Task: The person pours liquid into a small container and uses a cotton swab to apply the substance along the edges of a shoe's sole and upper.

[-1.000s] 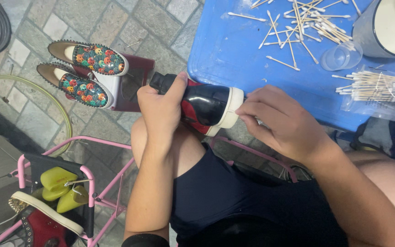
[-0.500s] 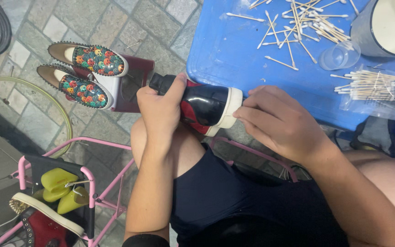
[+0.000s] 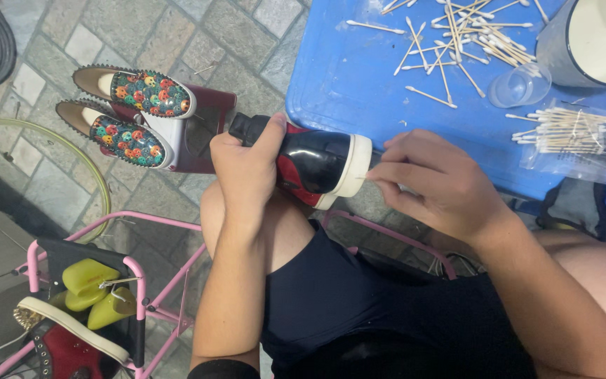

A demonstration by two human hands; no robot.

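My left hand [image 3: 247, 172] grips a glossy black shoe [image 3: 315, 161] with a red lining and a white sole rim, held over my knee. My right hand [image 3: 435, 184] pinches a thin cotton swab against the white rim at the shoe's toe end. Several used cotton swabs [image 3: 450, 35] lie scattered on the blue table [image 3: 348, 77] just beyond the shoe.
A clear plastic cup [image 3: 520, 85] and a bag of fresh swabs [image 3: 569, 133] sit on the table beside a white bucket [image 3: 594, 42]. A pair of colourful studded shoes [image 3: 135, 112] rests on a dark red box on the paving. A pink rack [image 3: 142, 281] holds yellow shoe trees and another shoe.
My right hand has shifted slightly along the white rim of the shoe. My left hand keeps the same grip.
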